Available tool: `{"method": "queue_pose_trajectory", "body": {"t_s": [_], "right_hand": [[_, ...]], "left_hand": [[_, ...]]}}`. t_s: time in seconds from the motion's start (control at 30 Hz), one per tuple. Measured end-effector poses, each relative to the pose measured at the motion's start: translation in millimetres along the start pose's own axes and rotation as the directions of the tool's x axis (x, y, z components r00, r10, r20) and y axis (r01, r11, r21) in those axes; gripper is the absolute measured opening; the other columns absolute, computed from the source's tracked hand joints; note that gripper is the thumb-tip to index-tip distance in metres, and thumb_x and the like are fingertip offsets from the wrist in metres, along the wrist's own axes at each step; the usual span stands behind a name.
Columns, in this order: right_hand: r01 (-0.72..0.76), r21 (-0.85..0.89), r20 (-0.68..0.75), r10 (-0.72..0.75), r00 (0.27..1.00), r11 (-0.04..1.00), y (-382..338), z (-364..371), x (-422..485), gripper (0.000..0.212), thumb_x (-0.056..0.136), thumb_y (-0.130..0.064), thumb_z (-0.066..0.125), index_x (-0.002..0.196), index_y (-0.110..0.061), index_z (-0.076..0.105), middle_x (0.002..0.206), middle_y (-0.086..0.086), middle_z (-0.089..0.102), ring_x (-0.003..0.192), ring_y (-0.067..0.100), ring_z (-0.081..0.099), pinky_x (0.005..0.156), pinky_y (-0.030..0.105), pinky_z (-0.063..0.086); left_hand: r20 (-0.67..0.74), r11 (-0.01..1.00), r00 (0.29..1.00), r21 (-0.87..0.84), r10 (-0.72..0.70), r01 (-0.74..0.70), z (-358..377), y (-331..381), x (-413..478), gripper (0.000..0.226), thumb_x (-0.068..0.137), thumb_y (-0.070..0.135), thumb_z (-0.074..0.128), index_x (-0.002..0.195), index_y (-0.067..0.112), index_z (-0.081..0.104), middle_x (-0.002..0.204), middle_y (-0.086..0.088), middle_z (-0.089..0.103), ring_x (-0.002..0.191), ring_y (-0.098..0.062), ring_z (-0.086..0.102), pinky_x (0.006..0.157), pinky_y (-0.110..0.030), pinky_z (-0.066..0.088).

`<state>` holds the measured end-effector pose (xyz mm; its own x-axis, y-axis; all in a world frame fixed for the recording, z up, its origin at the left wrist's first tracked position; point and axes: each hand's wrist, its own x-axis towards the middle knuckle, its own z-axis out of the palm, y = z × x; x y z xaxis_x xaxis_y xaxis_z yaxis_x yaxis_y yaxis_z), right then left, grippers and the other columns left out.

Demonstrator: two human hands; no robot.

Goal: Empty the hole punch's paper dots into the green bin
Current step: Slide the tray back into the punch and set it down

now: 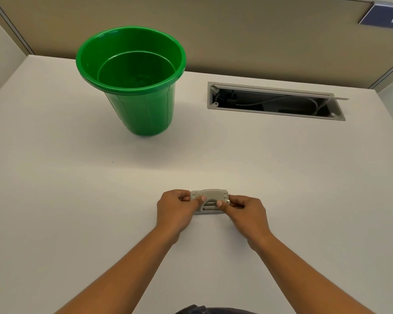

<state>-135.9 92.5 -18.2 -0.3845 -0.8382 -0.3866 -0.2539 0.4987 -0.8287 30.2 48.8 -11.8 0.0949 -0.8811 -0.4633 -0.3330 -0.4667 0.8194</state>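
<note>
A small grey hole punch (210, 198) sits low over the white desk (77, 189), near its front middle. My left hand (176, 208) grips its left end, thumb on top. My right hand (245, 210) grips its right end the same way. Whether the punch rests on the desk or is slightly lifted, I cannot tell. The green bin (143, 114) stands upright at the back left, mouth open, with nothing that I can make out inside. It is well apart from both hands.
An open cable slot (275, 101) with wires inside is sunk into the desk at the back right. Beige partition walls (236, 37) close off the back and sides. A blue sign (386, 17) hangs at the top right.
</note>
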Motion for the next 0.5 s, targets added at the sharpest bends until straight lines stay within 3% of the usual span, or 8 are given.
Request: {"method": "queue_pose_trajectory", "body": {"t_s": [0.07,0.17,0.3,0.5], "right_hand": [[0.021,-0.013,-0.024,-0.021,0.999,1.000,-1,0,0,0.010,0.073,-0.033,0.082,0.073,-0.035,0.072,0.076,-0.006,0.077,0.077,0.011,0.072,0.071,0.021,0.053],[0.047,-0.054,-0.063,-0.050,0.997,0.997,1,2,0,0.013,0.073,-0.033,0.082,0.075,-0.031,0.069,0.074,-0.009,0.073,0.075,0.009,0.069,0.066,0.014,0.048],[0.082,-0.145,-0.116,-0.099,0.988,0.986,6,6,-3,0.027,0.075,-0.036,0.080,0.092,-0.017,0.074,0.073,-0.012,0.066,0.072,-0.003,0.063,0.061,0.003,0.040],[0.120,-0.122,-0.151,-0.138,0.979,0.985,10,9,-10,0.037,0.076,-0.039,0.079,0.102,-0.013,0.073,0.076,-0.010,0.068,0.074,0.003,0.066,0.066,0.011,0.047]], "left_hand": [[-0.013,0.999,1.000,0.017,0.028,-0.028,2,-1,1,0.020,0.070,0.033,0.085,0.071,0.025,0.067,0.080,0.000,0.069,0.079,-0.017,0.064,0.080,-0.036,0.055],[-0.075,0.989,0.993,0.125,0.091,-0.082,4,-5,0,0.040,0.070,0.043,0.082,0.098,0.016,0.075,0.088,0.004,0.074,0.083,-0.013,0.068,0.077,-0.026,0.054],[-0.125,0.959,0.973,0.235,0.192,-0.159,8,-9,-6,0.036,0.074,0.046,0.078,0.098,0.019,0.075,0.090,0.004,0.077,0.080,-0.010,0.069,0.069,-0.022,0.051],[-0.076,0.934,0.960,0.263,0.270,-0.242,7,-19,-8,0.039,0.074,0.042,0.079,0.104,0.019,0.071,0.096,0.005,0.074,0.080,-0.008,0.065,0.069,-0.020,0.050]]}}
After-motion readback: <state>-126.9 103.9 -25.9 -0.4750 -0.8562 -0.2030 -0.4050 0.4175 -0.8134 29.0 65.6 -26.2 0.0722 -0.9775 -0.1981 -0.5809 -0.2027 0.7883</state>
